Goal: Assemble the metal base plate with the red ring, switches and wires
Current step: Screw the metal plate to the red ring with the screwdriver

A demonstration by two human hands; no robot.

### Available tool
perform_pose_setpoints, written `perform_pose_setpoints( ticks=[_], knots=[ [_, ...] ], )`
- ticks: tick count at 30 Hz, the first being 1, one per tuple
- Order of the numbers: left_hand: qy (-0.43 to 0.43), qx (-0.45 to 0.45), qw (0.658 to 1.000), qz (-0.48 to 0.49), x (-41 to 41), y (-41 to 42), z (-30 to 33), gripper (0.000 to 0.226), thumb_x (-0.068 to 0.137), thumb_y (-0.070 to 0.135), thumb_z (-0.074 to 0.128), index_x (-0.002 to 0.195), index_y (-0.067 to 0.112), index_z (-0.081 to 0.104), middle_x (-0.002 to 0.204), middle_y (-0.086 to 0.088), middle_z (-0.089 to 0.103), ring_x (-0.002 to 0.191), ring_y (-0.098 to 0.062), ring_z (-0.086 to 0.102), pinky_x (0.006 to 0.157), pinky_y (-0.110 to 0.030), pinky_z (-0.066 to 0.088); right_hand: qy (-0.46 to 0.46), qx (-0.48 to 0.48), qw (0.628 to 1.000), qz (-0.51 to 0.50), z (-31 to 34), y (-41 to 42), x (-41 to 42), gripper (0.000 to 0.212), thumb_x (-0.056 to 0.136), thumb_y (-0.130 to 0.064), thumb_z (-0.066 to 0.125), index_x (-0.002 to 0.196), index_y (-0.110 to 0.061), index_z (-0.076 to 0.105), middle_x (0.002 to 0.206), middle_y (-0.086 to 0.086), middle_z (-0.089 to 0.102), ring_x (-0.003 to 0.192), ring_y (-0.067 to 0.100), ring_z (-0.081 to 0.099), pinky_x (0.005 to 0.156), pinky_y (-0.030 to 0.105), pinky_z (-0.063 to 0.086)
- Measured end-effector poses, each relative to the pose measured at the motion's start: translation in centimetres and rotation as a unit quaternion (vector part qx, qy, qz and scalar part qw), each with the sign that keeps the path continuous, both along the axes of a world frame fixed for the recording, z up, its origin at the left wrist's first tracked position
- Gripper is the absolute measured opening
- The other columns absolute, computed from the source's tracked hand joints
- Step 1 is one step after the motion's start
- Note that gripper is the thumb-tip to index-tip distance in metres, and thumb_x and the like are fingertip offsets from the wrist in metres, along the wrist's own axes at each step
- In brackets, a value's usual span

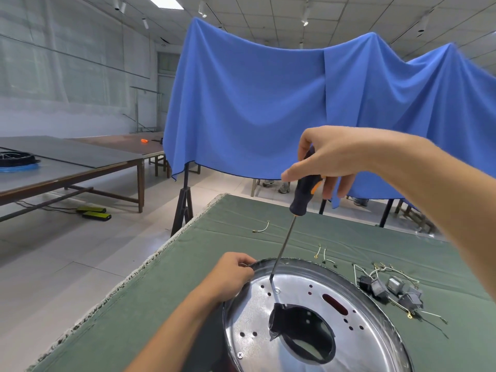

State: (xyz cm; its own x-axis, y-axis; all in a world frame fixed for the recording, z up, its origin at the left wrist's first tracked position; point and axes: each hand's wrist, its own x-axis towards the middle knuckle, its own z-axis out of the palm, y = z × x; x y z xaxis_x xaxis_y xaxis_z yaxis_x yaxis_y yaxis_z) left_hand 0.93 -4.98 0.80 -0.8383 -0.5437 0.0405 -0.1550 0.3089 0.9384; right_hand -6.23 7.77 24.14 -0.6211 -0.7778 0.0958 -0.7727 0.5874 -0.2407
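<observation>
Left hand (233,275) pinching far-left rim of round shiny metal base plate (308,331), near front edge of green-clothed desk (161,304). Right hand (330,159) clenched around black-and-orange screwdriver (304,194), tip down on plate beside small screw (277,291). Grey switches with pale wires (394,291) just right of plate.

Base plate (308,299): shiny silver, mirror finish, dark round holes, one dark red slot (335,304), black-looking centre opening. Bench (214,237) cover: dull green cloth, pale frayed edge. Screwdriver (304,194): black handle with orange accents, thin steel-grey shaft. Switches (391,289): dark grey/black bodies, off-white wires, yellowish ring terminals. Loose wire (261,228) on cloth: off-white. Backdrop drape (255,103): plain bright blue. Floor (67,264): light grey tile. Side table (67,159): grey top, brown frame.
</observation>
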Motion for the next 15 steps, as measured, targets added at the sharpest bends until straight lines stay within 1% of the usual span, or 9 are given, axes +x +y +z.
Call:
perform_pose_setpoints(
  ticks=[2,4,6,7,8,10,12,13,15],
  knots=[
    [0.001,-0.001,1.000,0.000,0.0,-0.1,0.0,0.029,0.083,-0.008,0.045,0.093,0.005,0.069,0.075,-0.010,0.058,0.062,-0.014,0.046,0.056,-0.020,0.037,-0.026,0.005,0.999,0.029,0.2,0.4,0.2,0.026,0.082,-0.029,0.070,0.095,-0.016,0.051,0.065,0.003,0.072,0.053,0.021,0.070,0.043,0.024,0.052],
    [0.002,0.000,1.000,0.001,0.0,-0.1,0.0,0.029,0.082,-0.008,0.045,0.091,0.006,0.069,0.073,-0.008,0.058,0.059,-0.013,0.045,0.055,-0.019,0.037,0.019,0.006,1.000,0.014,-0.2,0.2,0.0,0.021,0.086,-0.031,0.065,0.087,-0.013,0.053,0.058,0.002,0.070,0.044,0.019,0.066,0.040,0.020,0.046],
    [0.003,-0.001,1.000,0.003,0.0,0.0,0.0,0.030,0.082,-0.009,0.045,0.089,0.008,0.069,0.071,-0.008,0.057,0.058,-0.012,0.044,0.053,-0.018,0.036,0.093,0.005,0.995,-0.022,-0.6,-0.2,-0.1,0.027,0.089,-0.035,0.059,0.080,-0.009,0.053,0.058,0.007,0.068,0.033,0.017,0.058,0.039,0.019,0.041],
    [0.001,-0.003,1.000,0.002,0.1,0.0,0.0,0.030,0.082,-0.009,0.045,0.088,0.009,0.068,0.072,-0.008,0.057,0.058,-0.013,0.044,0.054,-0.019,0.036,0.104,0.001,0.994,-0.030,-0.6,-0.3,-0.1,0.030,0.089,-0.036,0.058,0.079,-0.008,0.054,0.061,0.009,0.068,0.032,0.017,0.056,0.039,0.019,0.041],
    [-0.001,-0.003,1.000,0.000,0.1,0.0,0.1,0.030,0.082,-0.009,0.045,0.088,0.009,0.068,0.072,-0.009,0.057,0.059,-0.014,0.044,0.054,-0.020,0.036,0.085,-0.001,0.996,-0.023,-0.5,-0.4,0.1,0.030,0.088,-0.037,0.060,0.082,-0.008,0.054,0.066,0.009,0.069,0.034,0.017,0.057,0.039,0.021,0.044],
    [-0.001,0.001,1.000,0.000,0.1,0.0,0.0,0.030,0.082,-0.009,0.045,0.088,0.009,0.068,0.071,-0.009,0.056,0.058,-0.014,0.043,0.054,-0.021,0.035,-0.002,-0.007,1.000,0.013,-0.1,-0.2,0.4,0.023,0.084,-0.029,0.068,0.091,-0.012,0.055,0.071,0.008,0.071,0.044,0.019,0.065,0.040,0.023,0.050],
    [-0.001,-0.003,1.000,0.001,0.1,0.0,0.1,0.029,0.082,-0.008,0.045,0.086,0.010,0.068,0.071,-0.008,0.056,0.057,-0.012,0.043,0.052,-0.019,0.035,-0.044,-0.014,0.998,0.038,0.1,0.2,0.7,0.016,0.083,-0.021,0.069,0.092,-0.016,0.057,0.063,0.003,0.071,0.047,0.019,0.067,0.041,0.023,0.051],
    [-0.001,-0.004,1.000,0.001,0.1,0.0,0.1,0.029,0.082,-0.008,0.045,0.086,0.011,0.068,0.071,-0.008,0.056,0.057,-0.012,0.043,0.052,-0.019,0.036,-0.023,-0.022,0.999,0.030,-0.2,0.2,0.6,0.011,0.085,-0.021,0.067,0.088,-0.015,0.058,0.058,0.002,0.069,0.043,0.018,0.065,0.039,0.022,0.049],
    [0.000,-0.003,1.000,0.001,0.1,0.0,0.1,0.030,0.082,-0.008,0.045,0.085,0.011,0.068,0.070,-0.008,0.056,0.057,-0.013,0.043,0.053,-0.019,0.036,0.095,-0.028,0.995,-0.015,-0.8,-0.1,0.1,0.017,0.089,-0.026,0.058,0.085,-0.010,0.061,0.054,0.003,0.066,0.038,0.019,0.058,0.041,0.021,0.045]
  ],
)
